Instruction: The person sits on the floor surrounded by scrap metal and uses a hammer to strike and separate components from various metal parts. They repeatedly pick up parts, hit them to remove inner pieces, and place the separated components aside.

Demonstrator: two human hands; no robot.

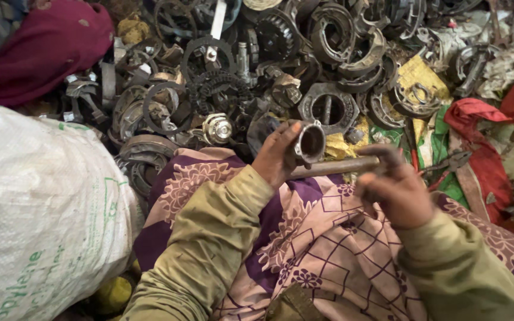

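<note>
Patterned cloth (328, 238) lay nearest. Left hand (276, 156) gripped a short, rusty-bored metal tube (309, 142); right hand (395, 189) pinched a dull rod (334, 166). Scrap pile (304, 65) beyond.

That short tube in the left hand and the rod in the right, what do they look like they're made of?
Short tube in the left hand: apparently metal, grey with a dull shine at the rim and a dark, rusty-looking bore. Rod in the right hand: probably steel, matt brown-grey, seemingly rusted or grimy, with no bright spots showing.
</note>
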